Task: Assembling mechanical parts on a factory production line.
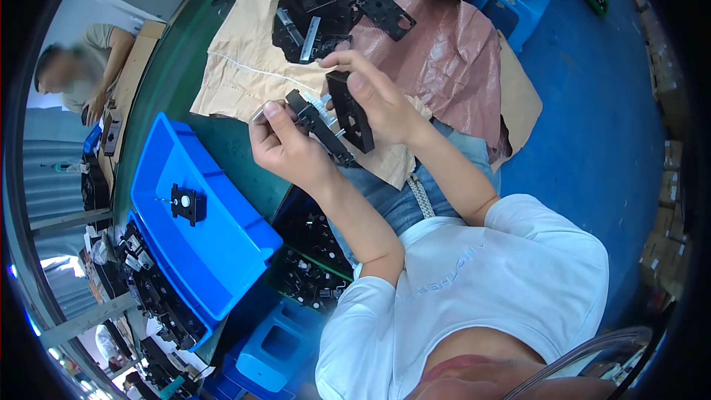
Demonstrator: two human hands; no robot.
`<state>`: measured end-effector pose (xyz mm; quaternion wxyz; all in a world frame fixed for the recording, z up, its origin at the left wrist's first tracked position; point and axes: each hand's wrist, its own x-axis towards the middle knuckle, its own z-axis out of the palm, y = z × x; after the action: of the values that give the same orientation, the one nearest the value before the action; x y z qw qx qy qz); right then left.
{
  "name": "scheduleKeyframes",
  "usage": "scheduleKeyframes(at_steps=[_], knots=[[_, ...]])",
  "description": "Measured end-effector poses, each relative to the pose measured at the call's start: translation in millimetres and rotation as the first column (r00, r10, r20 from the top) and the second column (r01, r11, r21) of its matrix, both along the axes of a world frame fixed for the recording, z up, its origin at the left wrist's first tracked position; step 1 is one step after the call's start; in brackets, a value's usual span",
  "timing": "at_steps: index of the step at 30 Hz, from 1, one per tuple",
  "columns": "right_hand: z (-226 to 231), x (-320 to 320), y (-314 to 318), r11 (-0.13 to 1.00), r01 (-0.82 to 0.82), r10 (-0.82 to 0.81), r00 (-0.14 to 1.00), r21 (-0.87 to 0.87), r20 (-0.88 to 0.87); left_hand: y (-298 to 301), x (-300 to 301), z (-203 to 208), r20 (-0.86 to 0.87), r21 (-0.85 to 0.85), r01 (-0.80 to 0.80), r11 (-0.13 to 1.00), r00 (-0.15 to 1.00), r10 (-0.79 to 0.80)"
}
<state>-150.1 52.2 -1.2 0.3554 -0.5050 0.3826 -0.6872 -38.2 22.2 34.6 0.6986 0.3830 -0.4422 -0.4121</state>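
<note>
My left hand (290,150) is closed on a black plastic gear frame (320,130). A thin metal shaft pokes out by its thumb. White gears (320,107) show on the frame's side facing right. Pinched in my right hand (391,112) is a black plastic housing (348,110), roughly rectangular, with its index finger raised. Both parts are held up in front of my lap, side by side and tilted, close to each other. Whether they touch cannot be made out.
Beyond my hands, an opened paper sack (255,37) holds black plastic parts (381,11). To the left, a blue bin (222,263) contains one small black gear unit (187,205). Black assemblies (159,289) line its far-left side. Blue stools (278,344) stand nearby. Another person (89,70) sits at far left.
</note>
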Motion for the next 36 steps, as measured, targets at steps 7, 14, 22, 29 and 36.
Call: scheduleKeyframes(at_steps=[7,14,22,29,36], knots=[[1,-1,2,0.999,-0.038,0.038,0.999,0.037,-0.014,0,-4,-2,0.007,-0.006,0.033,0.999,0.999,-0.033],[3,0,2,0.999,-0.011,0.012,1.0,0.035,-0.024,2,-4,-1,0.054,0.021,0.048,0.999,0.997,-0.05],[-1,6,-4,0.99,0.14,-0.14,0.99,0.001,0.021,2,-17,-7,0.126,-0.02,0.05,0.999,0.991,-0.047],[3,6,-1,0.984,0.176,-0.176,0.984,0.016,0.012,4,-18,-9,0.18,0.0,0.039,0.999,0.983,-0.039],[4,2,-1,0.985,0.166,-0.169,0.98,0.038,0.101,9,-28,-5,0.111,0.012,0.036,0.999,0.993,-0.037]])
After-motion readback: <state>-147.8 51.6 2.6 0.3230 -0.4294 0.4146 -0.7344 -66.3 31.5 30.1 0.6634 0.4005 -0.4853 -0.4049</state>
